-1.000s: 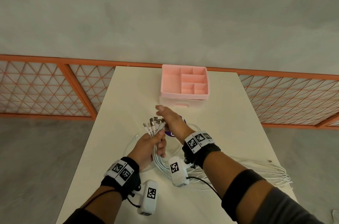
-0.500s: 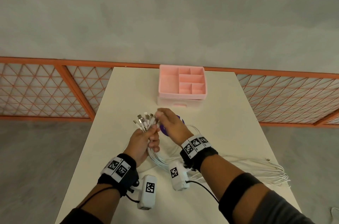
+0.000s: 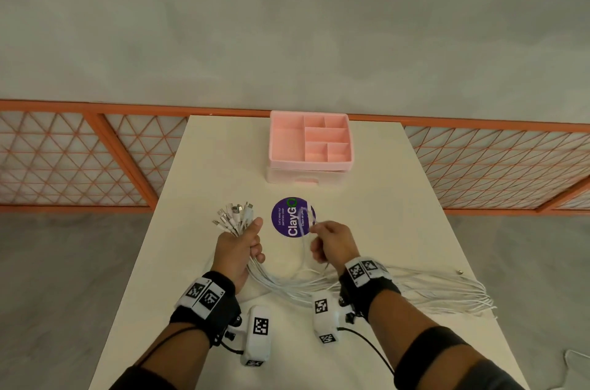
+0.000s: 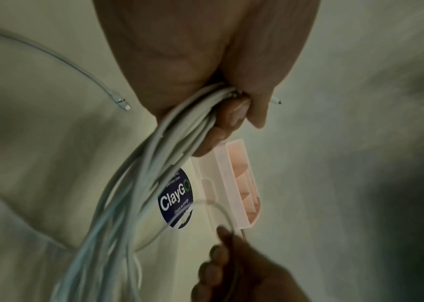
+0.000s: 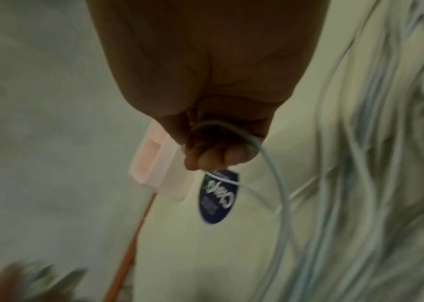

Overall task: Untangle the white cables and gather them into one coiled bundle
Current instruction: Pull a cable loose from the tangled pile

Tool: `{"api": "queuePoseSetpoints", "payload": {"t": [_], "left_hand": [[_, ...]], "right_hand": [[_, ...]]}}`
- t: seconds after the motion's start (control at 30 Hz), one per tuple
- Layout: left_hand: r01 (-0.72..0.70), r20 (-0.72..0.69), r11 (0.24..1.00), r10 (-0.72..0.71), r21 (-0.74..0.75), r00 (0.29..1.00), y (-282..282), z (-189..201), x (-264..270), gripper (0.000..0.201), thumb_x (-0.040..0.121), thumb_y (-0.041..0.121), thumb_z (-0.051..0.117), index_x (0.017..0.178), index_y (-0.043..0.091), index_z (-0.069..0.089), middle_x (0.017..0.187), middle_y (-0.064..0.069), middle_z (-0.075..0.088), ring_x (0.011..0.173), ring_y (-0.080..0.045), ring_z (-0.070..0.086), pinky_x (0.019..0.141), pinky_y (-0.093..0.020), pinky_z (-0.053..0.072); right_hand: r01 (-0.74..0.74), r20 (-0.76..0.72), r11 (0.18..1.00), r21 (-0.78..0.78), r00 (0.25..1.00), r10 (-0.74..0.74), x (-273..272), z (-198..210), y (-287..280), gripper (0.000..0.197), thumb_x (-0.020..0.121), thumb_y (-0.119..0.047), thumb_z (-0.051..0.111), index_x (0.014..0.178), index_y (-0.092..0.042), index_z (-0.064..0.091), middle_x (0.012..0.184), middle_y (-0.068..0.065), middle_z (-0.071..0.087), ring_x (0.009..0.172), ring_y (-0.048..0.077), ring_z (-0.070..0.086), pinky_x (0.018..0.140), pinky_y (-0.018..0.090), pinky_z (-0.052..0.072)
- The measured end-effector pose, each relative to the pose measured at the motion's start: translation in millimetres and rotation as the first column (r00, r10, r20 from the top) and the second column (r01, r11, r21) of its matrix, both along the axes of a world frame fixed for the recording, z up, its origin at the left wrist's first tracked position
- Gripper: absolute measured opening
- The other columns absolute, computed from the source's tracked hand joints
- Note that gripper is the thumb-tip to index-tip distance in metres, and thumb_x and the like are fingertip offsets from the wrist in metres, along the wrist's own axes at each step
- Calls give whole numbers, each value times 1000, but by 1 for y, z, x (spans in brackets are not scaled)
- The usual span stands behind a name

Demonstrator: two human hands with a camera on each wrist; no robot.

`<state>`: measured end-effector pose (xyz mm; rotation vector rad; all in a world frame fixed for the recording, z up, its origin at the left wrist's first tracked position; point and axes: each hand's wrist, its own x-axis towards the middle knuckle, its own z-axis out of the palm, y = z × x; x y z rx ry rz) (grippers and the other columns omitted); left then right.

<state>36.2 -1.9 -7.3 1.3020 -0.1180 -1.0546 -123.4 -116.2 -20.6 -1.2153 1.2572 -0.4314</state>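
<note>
My left hand (image 3: pixel 247 239) grips a bunch of white cables (image 3: pixel 287 286) just below their plugs (image 3: pixel 234 215), which fan out above the fist. The left wrist view shows the same cables (image 4: pixel 154 163) running through curled fingers (image 4: pixel 231 114). To the right, my right hand (image 3: pixel 322 239) pinches a single thin white cable (image 3: pixel 303 249) that loops over the purple sticker; in the right wrist view that cable (image 5: pixel 280 183) curves away from the fingertips (image 5: pixel 216 159). The cables' long lengths (image 3: pixel 447 294) trail to the table's right edge.
A pink compartment organizer (image 3: pixel 311 147) stands at the table's far middle. A round purple ClayGo sticker (image 3: pixel 289 219) lies flat between my hands. One loose cable end (image 4: pixel 120 101) rests left of my left hand. An orange lattice railing (image 3: pixel 79 160) runs behind the cream table (image 3: pixel 399 198).
My hands have parted: the right hand drew away to the right from the plug bunch, pinching one thin cable. The purple sticker now shows between them.
</note>
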Motion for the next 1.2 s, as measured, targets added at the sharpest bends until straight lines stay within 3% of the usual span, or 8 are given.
{"api": "queuePoseSetpoints", "payload": {"t": [0.17, 0.3, 0.4, 0.53, 0.67, 0.83, 1.03, 1.2], "left_hand": [[8, 118, 999, -12, 35, 993, -10, -2, 1, 15, 94, 20, 66, 92, 6, 68, 79, -11, 73, 41, -12, 42, 45, -27, 41], [13, 208, 997, -29, 77, 978, -11, -2, 2, 14, 92, 11, 68, 80, 3, 70, 78, -12, 70, 39, -13, 42, 43, -26, 39], [60, 243, 994, -80, 90, 967, -7, -4, 3, 11, 86, 2, 70, 77, -2, 70, 62, -10, 62, 44, -19, 41, 43, -26, 38], [149, 209, 988, -154, 40, 966, -1, -3, -1, 12, 84, 4, 75, 91, -5, 72, 72, -18, 65, 44, -17, 38, 47, -26, 37], [253, 230, 967, -252, 29, 940, 2, 4, -11, 6, 85, 2, 73, 90, -1, 72, 73, -17, 68, 44, -16, 34, 48, -25, 33], [311, 224, 947, -321, 80, 920, 3, 9, -14, 3, 84, 0, 74, 87, -1, 73, 73, -17, 70, 44, -16, 38, 48, -25, 33], [316, 233, 940, -339, 128, 912, 5, 3, -10, 6, 85, 1, 73, 91, -1, 73, 74, -15, 71, 43, -14, 38, 46, -24, 35], [335, 246, 930, -364, 151, 898, 6, -1, -8, 6, 86, 2, 72, 91, -1, 73, 74, -14, 70, 44, -14, 38, 46, -24, 36]], "right_hand": [[-414, 77, 902, -123, 902, 424, 27, 34, 33, 15, 95, -14, 59, 82, -9, 64, 56, 4, 59, 45, 16, 50, 47, 25, 43], [-503, 89, 851, -149, 851, 518, 33, 34, 45, 11, 94, -11, 62, 86, -4, 63, 52, -7, 61, 46, 9, 52, 52, 26, 46], [-515, 12, 842, -162, 852, 523, 30, 35, 39, 17, 89, -28, 68, 81, -13, 70, 65, -7, 63, 65, 12, 57, 68, 31, 47], [-288, 20, 948, 134, 957, 288, 31, 42, 16, 47, 94, -58, 45, 85, -19, 71, 80, -4, 67, 77, 15, 59, 74, 35, 41], [-118, 176, 961, 251, 982, 74, 30, 52, -5, 54, 96, -56, 46, 87, -10, 72, 79, 4, 68, 71, 21, 63, 70, 34, 47], [176, 380, 918, 356, 870, -315, 30, 66, -28, 24, 101, -26, 52, 91, -5, 59, 72, 9, 62, 61, 22, 61, 59, 31, 51], [308, 398, 880, 361, 803, -444, 3, 74, -67, 15, 96, -9, 55, 82, -7, 58, 58, 4, 52, 46, 16, 51, 56, 30, 50], [441, 402, 818, 370, 718, -569, -38, 75, -95, 24, 97, -8, 53, 73, -8, 52, 56, 4, 45, 51, 17, 44, 54, 29, 50]]}}
